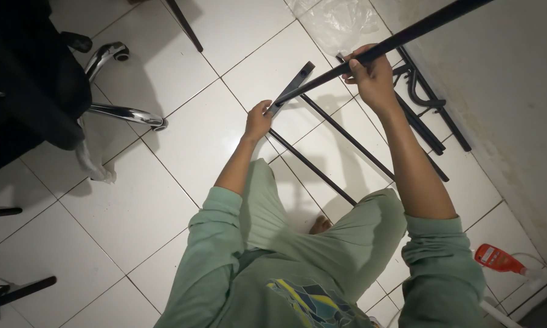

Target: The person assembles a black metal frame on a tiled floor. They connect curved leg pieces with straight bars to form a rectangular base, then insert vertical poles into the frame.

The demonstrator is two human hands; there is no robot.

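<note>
My right hand [372,78] is closed around a long black metal rod [419,29] that runs from the top right down toward the middle. My left hand [258,119] grips the lower end of a flat black metal bracket [296,83] where the rod's lower end meets it. Two more black rods [340,130] lie on the white tiled floor just below, running diagonally toward my knees.
A black office chair with a chrome wheeled base [118,109] stands at the left. More black frame parts [422,100] lie by the wall at the right, with a clear plastic bag [334,24] above. A red bottle [497,258] lies at the lower right.
</note>
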